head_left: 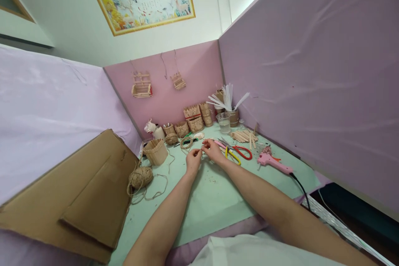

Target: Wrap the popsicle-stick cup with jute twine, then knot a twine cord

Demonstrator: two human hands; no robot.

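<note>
My left hand [194, 161] and my right hand [213, 151] meet over the middle of the table, thumbs and fingers pinched close together. Whatever lies between the fingertips is too small to make out. A coil of twine [186, 144] lies just beyond my left hand. Close by my right hand are red-handled scissors [243, 152] and yellow-handled scissors [233, 156], partly overlapping. Left of my left hand, a ball of jute twine [141, 177] trails loose strands over the table. Behind that ball stands a round container of wooden sticks [155, 152].
A pink glue gun [274, 163] with a black cord lies at right. Behind it are loose wooden sticks [245, 136] and a clear cup [223, 123]. Several woven-look pots [195, 124] line the back. A cardboard sheet [93, 191] leans at left.
</note>
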